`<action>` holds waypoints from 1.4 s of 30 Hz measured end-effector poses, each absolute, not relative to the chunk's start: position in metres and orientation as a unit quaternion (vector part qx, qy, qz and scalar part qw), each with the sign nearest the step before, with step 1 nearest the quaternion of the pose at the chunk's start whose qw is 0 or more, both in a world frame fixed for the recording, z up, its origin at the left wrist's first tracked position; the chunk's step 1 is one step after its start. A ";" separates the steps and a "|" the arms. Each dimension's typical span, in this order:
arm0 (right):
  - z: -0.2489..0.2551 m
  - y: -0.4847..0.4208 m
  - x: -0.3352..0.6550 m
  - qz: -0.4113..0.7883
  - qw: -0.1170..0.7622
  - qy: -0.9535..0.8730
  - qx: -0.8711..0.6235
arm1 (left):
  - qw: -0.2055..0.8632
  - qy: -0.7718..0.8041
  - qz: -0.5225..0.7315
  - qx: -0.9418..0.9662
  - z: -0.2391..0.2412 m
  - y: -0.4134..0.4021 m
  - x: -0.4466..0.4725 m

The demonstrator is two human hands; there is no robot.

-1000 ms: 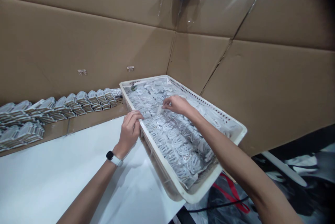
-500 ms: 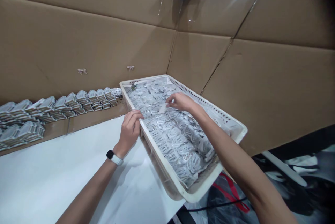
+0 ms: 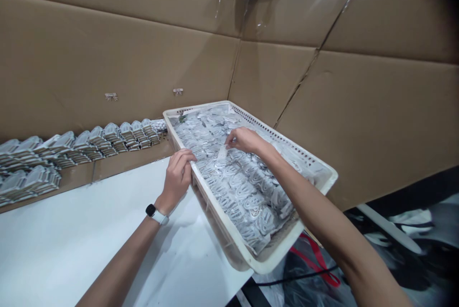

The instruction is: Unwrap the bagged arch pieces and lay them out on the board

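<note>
A cream plastic basket (image 3: pixel 222 230) is filled with many small clear bags (image 3: pixel 234 187) that have white, looped pieces inside. On its near left rim rests my left hand (image 3: pixel 179 168), the fingers curled over the edge and closed on it; a watch with a pale strap is on that wrist. Over the middle of the basket, my right hand (image 3: pixel 241 138) pinches one end of a small whitish packet (image 3: pixel 222 154) between thumb and fingertips. The packet hangs down against the other bags, and its contents are too blurred to make out.
Stacks of white-and-grey flat pieces (image 3: pixel 111 135) line a cardboard strip at the left back. Cardboard walls (image 3: pixel 143 49) stand behind and to the right. Beyond the edge of the white tabletop (image 3: pixel 89 230) lie dark plastic bags with a red strap (image 3: pixel 315 259).
The packet in my right hand has swung from slanted to more upright, its lower end still over the bags. My left hand stays on the rim.
</note>
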State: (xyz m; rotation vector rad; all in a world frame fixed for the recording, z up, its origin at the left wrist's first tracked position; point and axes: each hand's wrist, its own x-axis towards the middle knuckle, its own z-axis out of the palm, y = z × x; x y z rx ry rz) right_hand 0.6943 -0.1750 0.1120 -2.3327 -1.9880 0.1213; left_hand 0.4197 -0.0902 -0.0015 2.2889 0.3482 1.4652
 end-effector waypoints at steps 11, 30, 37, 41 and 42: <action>0.115 -0.179 0.697 0.110 -0.003 -0.642 -0.758 | 0.197 0.126 0.522 0.820 -0.002 -0.090 0.419; 0.106 -0.175 0.677 0.080 -0.056 -0.651 -0.753 | 0.194 0.120 0.524 0.820 -0.002 -0.090 0.418; 0.105 -0.173 0.677 0.018 -0.033 -0.651 -0.758 | 0.195 0.120 0.522 0.822 -0.003 -0.090 0.418; 0.100 -0.170 0.678 0.013 -0.015 -0.665 -0.746 | 0.193 0.118 0.525 0.821 -0.002 -0.090 0.419; 0.098 -0.169 0.679 0.011 -0.009 -0.672 -0.741 | 0.193 0.117 0.525 0.821 -0.001 -0.090 0.419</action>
